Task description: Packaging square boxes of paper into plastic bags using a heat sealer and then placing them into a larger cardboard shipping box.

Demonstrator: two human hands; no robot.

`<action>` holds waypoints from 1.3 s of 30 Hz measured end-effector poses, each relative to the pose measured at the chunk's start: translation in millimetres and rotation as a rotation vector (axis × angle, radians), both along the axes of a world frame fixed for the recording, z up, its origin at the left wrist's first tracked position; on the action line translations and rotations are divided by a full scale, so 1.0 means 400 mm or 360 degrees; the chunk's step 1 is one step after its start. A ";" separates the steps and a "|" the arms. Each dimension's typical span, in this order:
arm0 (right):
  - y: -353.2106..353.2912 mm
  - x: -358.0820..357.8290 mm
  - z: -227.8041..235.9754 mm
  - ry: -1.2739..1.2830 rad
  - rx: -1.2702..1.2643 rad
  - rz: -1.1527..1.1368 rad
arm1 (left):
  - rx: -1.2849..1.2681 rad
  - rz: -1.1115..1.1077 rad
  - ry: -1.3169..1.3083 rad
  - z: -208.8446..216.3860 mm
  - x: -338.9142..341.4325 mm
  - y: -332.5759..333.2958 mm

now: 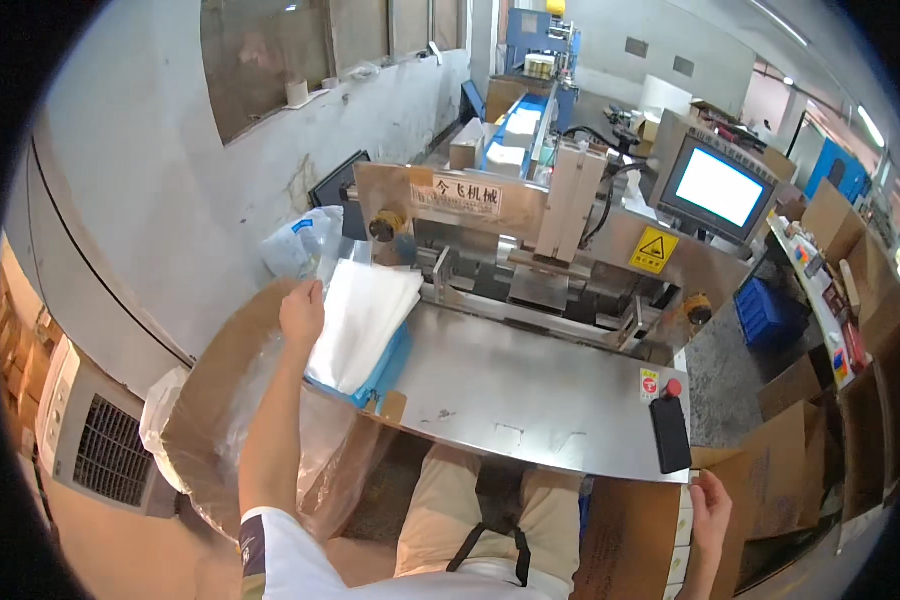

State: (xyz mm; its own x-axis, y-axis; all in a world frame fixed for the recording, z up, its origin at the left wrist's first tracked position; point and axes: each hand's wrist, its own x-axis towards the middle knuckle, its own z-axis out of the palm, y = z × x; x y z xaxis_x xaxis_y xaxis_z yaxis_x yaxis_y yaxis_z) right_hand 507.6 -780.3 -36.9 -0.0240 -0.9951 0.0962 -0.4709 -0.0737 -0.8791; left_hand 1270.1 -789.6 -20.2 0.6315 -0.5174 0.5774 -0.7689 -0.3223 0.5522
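My left hand (302, 310) is closed in a pinch at the left edge of a stack of thin white, translucent plastic bags (362, 325); a filmy bag edge appears to be between its fingers. The stack fans out on a blue tray (385, 365) at the left end of the steel worktable (500, 385). Beyond the table's right front corner, my right hand (710, 512) has its fingers curled together. It is over a row of small white boxes (681, 545) inside a cardboard carton (630, 535); whatever its fingertips hold is too small to make out.
A steel machine (460, 195) with a lit screen (718, 187) stands behind the table. A red button (673, 388) and a black phone (670, 435) are at the table's right end. A large plastic-lined carton (220, 370) stands left. Blue crates (765, 310) lie right.
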 end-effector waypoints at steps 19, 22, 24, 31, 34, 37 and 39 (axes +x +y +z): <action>-0.100 0.545 0.165 -0.0133 -0.0370 0.0847 | 0.0134 -0.1578 0.0764 0.088 -0.778 0.185; -0.094 0.567 0.164 0.0034 -0.0883 0.0691 | 0.0223 -0.1355 0.1624 -0.016 -0.800 0.196; -0.102 0.571 0.160 0.0055 -0.1158 0.0615 | 0.0516 -0.1138 0.1829 -0.062 -0.807 0.188; -0.077 0.553 0.103 0.0671 -0.0931 0.1253 | 0.0214 -0.1764 0.0036 0.085 -0.835 0.132; -0.086 0.549 0.095 0.0707 -0.0901 0.1294 | 0.0505 -0.1992 -0.0066 0.071 -0.801 0.096; -0.095 0.533 0.076 0.0724 -0.0802 0.1298 | 0.0700 -0.2019 -0.0191 0.014 -0.760 0.074; -0.122 0.509 0.075 0.0666 -0.0465 0.1414 | 0.1008 -0.1939 -0.0198 0.003 -0.734 0.076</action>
State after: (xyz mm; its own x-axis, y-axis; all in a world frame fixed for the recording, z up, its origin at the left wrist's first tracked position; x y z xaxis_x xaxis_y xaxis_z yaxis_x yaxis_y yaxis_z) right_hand 711.2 -829.0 -6.9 0.8016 -0.5735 0.1690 -0.4069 -0.7304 -0.5486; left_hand 976.7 -759.2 -18.9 -0.4436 -0.8944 0.0570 -0.7771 0.4156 0.4726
